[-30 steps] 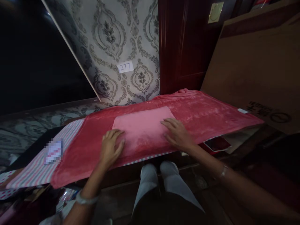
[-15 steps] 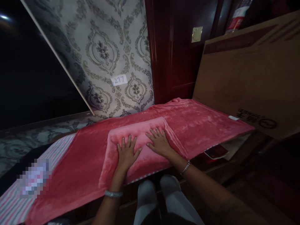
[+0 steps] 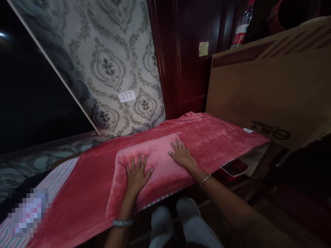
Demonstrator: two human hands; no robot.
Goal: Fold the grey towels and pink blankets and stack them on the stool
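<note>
A folded pink plush blanket (image 3: 157, 165) lies in a thick rectangle on a larger spread of red-pink plush cloth (image 3: 95, 186). My left hand (image 3: 137, 175) rests flat on the left part of the fold, fingers spread. On the right part, close to its far right corner, my right hand (image 3: 181, 154) also lies palm down with fingers apart. Both hands press on the plush without gripping it. A striped underside of the cloth shows at the far left (image 3: 60, 175).
A big cardboard box (image 3: 263, 82) stands at the right, with a plastic bottle (image 3: 240, 32) behind its top edge. A dark screen (image 3: 38, 75) leans at the left. A paper marked 277 (image 3: 127, 96) is on the patterned wall. My feet (image 3: 164, 220) are below the cloth's near edge.
My right hand has slid a little rightward over the folded blanket, so the hands are farther apart. My left hand stays on the left part. The camera view has shifted slightly.
</note>
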